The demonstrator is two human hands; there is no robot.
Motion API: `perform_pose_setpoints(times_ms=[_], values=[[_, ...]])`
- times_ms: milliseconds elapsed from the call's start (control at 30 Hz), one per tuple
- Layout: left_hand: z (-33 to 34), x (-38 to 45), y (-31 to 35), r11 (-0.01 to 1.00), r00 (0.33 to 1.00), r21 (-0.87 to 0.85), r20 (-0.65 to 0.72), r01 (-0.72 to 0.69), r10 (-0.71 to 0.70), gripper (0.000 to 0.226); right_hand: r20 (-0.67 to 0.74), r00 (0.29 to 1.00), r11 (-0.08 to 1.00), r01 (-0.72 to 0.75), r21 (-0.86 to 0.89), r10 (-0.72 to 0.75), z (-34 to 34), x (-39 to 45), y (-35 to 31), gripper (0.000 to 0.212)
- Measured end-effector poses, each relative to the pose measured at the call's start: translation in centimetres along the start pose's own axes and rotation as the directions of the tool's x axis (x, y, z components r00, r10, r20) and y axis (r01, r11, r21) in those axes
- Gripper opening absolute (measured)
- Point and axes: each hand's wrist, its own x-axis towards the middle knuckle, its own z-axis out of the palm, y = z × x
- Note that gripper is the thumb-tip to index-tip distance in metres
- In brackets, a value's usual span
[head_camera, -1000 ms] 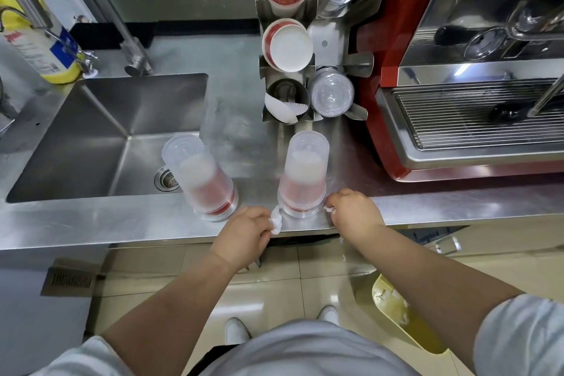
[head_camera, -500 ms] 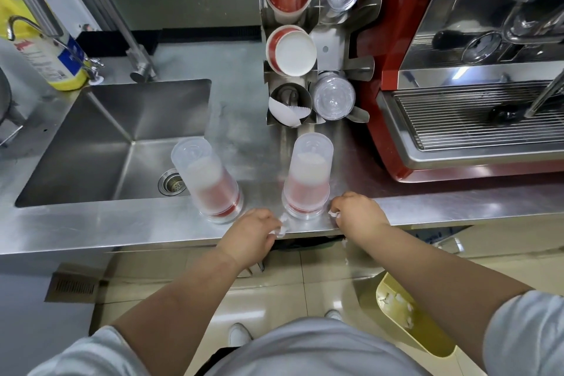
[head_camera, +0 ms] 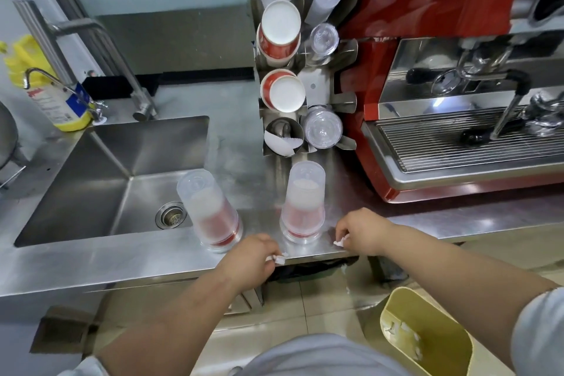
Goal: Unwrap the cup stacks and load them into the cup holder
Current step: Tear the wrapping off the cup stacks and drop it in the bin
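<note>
Two wrapped cup stacks stand upside down on the steel counter [head_camera: 122, 259]: one [head_camera: 210, 210] by the sink, one [head_camera: 302, 203] straight ahead, both showing red cups through cloudy plastic. My left hand [head_camera: 248, 259] is closed on a small white scrap of wrapping [head_camera: 278, 258] at the counter's front edge, left of the middle stack. My right hand [head_camera: 364, 230] pinches another white scrap [head_camera: 339, 242] just right of that stack. Neither hand touches the stack. Behind stands the metal cup holder [head_camera: 317, 88], holding red paper cups [head_camera: 279, 32] and clear lids.
A steel sink [head_camera: 122, 180] with a tap lies to the left, a yellow bottle [head_camera: 58, 101] behind it. A red espresso machine [head_camera: 457, 101] fills the right. A yellow bin [head_camera: 427, 336] sits on the floor below my right arm.
Both hands have pulled away from the base of the middle stack, each drawing a white scrap outward toward the counter edge. The view has tilted up slightly.
</note>
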Motion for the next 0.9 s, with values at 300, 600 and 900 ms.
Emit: perform_pose_setpoints(times_ms=[300,600,900], values=[[-2.9,0.5,1.4,0.992,0.993,0.024,0.01,-0.121,0.121,0.029,0.018,1.0,1.0,-0.019,-0.012,0.02,-3.3,-1.1,-1.0,0.026],[-5.4,0.3,2.0,0.954,0.952,-0.023,-0.065,-0.3,0.298,0.031,-0.13,0.989,0.997,-0.071,0.033,0.074,-5.0,-4.3,-3.3,0.032],[-7.4,1.1,5.8,0.901,0.9,0.001,-0.047,-0.435,0.434,0.026,-0.22,0.968,0.993,-0.111,0.036,0.117,-5.2,-7.3,-3.6,0.032]])
